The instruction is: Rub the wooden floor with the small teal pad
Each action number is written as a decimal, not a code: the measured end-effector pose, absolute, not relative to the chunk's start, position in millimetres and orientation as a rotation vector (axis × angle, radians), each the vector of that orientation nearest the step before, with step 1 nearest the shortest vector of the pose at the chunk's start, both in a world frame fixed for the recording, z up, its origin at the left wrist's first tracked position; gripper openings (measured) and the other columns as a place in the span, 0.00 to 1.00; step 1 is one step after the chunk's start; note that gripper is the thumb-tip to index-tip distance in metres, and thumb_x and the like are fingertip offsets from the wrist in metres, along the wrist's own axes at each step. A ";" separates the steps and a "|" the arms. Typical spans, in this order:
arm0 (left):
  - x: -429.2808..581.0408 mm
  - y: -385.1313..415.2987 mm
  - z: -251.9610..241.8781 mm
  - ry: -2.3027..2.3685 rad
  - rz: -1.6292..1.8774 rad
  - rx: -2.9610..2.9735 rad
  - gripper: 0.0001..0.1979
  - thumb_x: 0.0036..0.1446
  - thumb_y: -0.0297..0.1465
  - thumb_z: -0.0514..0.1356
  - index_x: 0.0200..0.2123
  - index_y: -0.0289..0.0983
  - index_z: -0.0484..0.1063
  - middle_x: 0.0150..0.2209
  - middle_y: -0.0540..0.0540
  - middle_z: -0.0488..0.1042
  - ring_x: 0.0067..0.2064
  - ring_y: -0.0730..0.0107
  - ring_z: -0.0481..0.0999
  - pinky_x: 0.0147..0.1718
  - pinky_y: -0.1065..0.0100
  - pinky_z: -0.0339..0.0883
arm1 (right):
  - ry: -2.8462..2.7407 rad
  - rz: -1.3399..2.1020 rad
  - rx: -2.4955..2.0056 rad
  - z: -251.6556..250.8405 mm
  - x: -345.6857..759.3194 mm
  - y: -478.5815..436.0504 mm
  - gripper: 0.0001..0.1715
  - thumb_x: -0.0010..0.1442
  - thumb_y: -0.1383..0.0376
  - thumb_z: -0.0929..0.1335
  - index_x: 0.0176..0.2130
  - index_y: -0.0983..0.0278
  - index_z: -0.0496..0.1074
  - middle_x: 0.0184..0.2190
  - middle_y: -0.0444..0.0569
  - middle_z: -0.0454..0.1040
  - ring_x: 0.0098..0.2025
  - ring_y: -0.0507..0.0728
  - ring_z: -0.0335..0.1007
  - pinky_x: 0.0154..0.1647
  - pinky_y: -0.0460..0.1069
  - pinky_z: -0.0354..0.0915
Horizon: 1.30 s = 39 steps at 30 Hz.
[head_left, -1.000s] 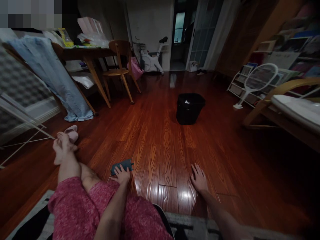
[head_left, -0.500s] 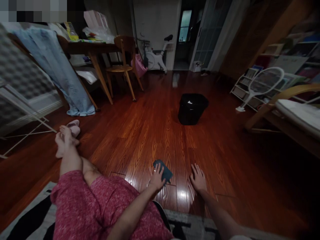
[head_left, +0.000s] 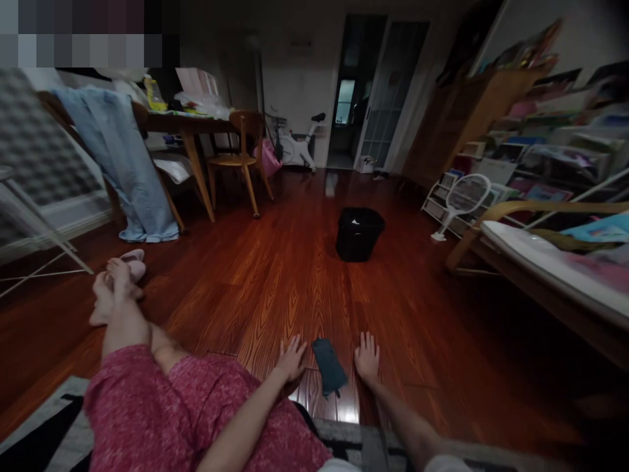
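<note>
Dim floor (head_left: 275, 282), indistinct cloth (head_left: 329, 367), probably.

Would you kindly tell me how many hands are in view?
2: the left hand and the right hand, on either side of the dark cloth on the floor. No others show.

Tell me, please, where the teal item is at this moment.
In the head view, the teal item lies on the floor at lower centre, between the left hand and the right hand, nearer the camera than the bin.
</note>
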State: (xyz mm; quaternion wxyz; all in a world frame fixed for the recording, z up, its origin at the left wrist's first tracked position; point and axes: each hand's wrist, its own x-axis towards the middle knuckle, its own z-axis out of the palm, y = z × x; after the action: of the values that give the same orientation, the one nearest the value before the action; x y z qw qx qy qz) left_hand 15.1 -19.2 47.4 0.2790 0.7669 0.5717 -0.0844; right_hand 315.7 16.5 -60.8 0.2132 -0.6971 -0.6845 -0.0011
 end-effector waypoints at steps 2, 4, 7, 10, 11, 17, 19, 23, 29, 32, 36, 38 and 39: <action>4.0 -20.2 47.0 1.600 -0.294 1.997 0.42 0.58 0.41 0.53 0.73 0.40 0.43 0.74 0.40 0.28 0.74 0.54 0.30 0.68 0.40 0.24 | -1.952 0.017 -1.889 -59.5 283.6 8.3 0.37 0.67 0.63 0.51 0.73 0.56 0.45 0.71 0.54 0.56 0.72 0.69 0.50 0.65 0.72 0.54; -2.8 -22.0 46.5 1.632 -0.385 1.940 0.43 0.57 0.42 0.55 0.73 0.40 0.44 0.74 0.39 0.29 0.74 0.52 0.29 0.67 0.38 0.24 | -2.107 0.097 -1.747 -59.1 245.5 -4.6 0.36 0.67 0.63 0.53 0.72 0.54 0.49 0.72 0.50 0.54 0.72 0.65 0.48 0.67 0.68 0.55; -7.4 -25.5 49.1 1.629 -0.470 1.889 0.44 0.57 0.42 0.55 0.73 0.39 0.44 0.74 0.36 0.30 0.74 0.50 0.32 0.67 0.36 0.25 | -2.360 0.238 -1.490 -56.4 194.2 -24.6 0.34 0.67 0.62 0.56 0.70 0.52 0.55 0.72 0.45 0.53 0.73 0.60 0.46 0.70 0.65 0.52; -10.4 -30.6 54.6 1.589 -0.500 1.908 0.40 0.59 0.44 0.54 0.72 0.40 0.47 0.74 0.35 0.34 0.74 0.49 0.37 0.67 0.35 0.25 | -2.437 0.259 -1.422 -50.0 173.3 -30.6 0.32 0.67 0.58 0.59 0.68 0.49 0.58 0.71 0.41 0.56 0.72 0.57 0.49 0.71 0.60 0.51; -11.8 -32.6 56.4 1.570 -0.520 1.917 0.39 0.60 0.45 0.54 0.72 0.41 0.49 0.74 0.35 0.36 0.74 0.49 0.38 0.67 0.35 0.26 | -2.428 0.254 -1.430 -48.1 175.5 -28.4 0.32 0.67 0.58 0.59 0.68 0.48 0.59 0.70 0.39 0.56 0.72 0.57 0.50 0.71 0.57 0.51; -22.1 -40.5 63.7 1.455 -0.603 1.940 0.39 0.58 0.49 0.57 0.70 0.44 0.54 0.74 0.38 0.42 0.73 0.46 0.45 0.68 0.38 0.38 | -2.151 0.203 -1.741 -48.0 260.2 -3.9 0.35 0.66 0.62 0.54 0.69 0.61 0.59 0.70 0.52 0.59 0.71 0.63 0.51 0.69 0.64 0.52; -23.4 -40.1 64.3 1.439 -0.602 1.950 0.37 0.60 0.49 0.55 0.70 0.44 0.55 0.74 0.38 0.44 0.72 0.47 0.49 0.68 0.41 0.40 | -2.044 0.150 -1.879 -52.9 292.1 -5.0 0.35 0.65 0.62 0.53 0.68 0.62 0.60 0.69 0.55 0.60 0.72 0.65 0.50 0.68 0.68 0.51; -22.8 -37.9 62.1 1.418 -0.623 1.961 0.37 0.60 0.51 0.54 0.70 0.46 0.54 0.74 0.41 0.44 0.72 0.48 0.50 0.69 0.43 0.41 | -1.939 0.049 -2.028 -66.8 318.0 -26.4 0.36 0.65 0.59 0.54 0.70 0.59 0.56 0.70 0.52 0.60 0.72 0.64 0.49 0.68 0.67 0.52; -22.7 -37.5 55.8 1.402 -0.669 1.940 0.43 0.57 0.50 0.58 0.72 0.48 0.47 0.75 0.43 0.39 0.74 0.50 0.41 0.69 0.44 0.40 | -2.185 0.129 -1.755 -73.7 322.9 -65.7 0.35 0.65 0.61 0.56 0.70 0.57 0.56 0.72 0.49 0.54 0.73 0.57 0.47 0.69 0.59 0.52; -21.3 -38.7 53.9 1.409 -0.687 1.921 0.45 0.56 0.51 0.59 0.72 0.46 0.47 0.75 0.42 0.38 0.74 0.49 0.38 0.69 0.45 0.39 | -2.269 0.134 -1.700 -71.5 337.5 -72.1 0.32 0.67 0.60 0.56 0.69 0.53 0.58 0.71 0.47 0.56 0.73 0.56 0.47 0.70 0.60 0.50; -18.5 -40.0 53.3 1.414 -0.709 1.899 0.50 0.51 0.55 0.62 0.72 0.45 0.48 0.75 0.39 0.36 0.74 0.44 0.37 0.69 0.43 0.39 | -2.175 0.100 -1.769 -66.3 334.3 -52.2 0.32 0.68 0.61 0.55 0.69 0.54 0.58 0.71 0.46 0.56 0.73 0.56 0.46 0.71 0.62 0.47; -18.1 -40.2 53.0 1.412 -0.718 1.894 0.51 0.51 0.55 0.62 0.72 0.43 0.47 0.75 0.38 0.34 0.73 0.43 0.36 0.69 0.43 0.38 | -2.004 0.086 -1.904 -62.0 317.6 -33.1 0.33 0.67 0.63 0.54 0.68 0.58 0.59 0.71 0.51 0.57 0.73 0.59 0.47 0.71 0.65 0.46; -18.2 -40.1 52.7 1.412 -0.720 1.892 0.51 0.51 0.55 0.61 0.72 0.43 0.47 0.75 0.37 0.33 0.74 0.44 0.36 0.69 0.44 0.38 | -1.913 0.087 -1.963 -59.8 306.2 -23.4 0.33 0.67 0.64 0.53 0.69 0.61 0.59 0.70 0.54 0.57 0.73 0.61 0.47 0.71 0.66 0.46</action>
State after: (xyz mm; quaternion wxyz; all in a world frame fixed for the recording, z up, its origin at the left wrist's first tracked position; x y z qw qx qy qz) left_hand -18.2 -40.1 52.7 0.3303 0.7237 0.5398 -0.2755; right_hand 306.2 -23.4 -59.8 0.1983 -0.7017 -0.6837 0.0311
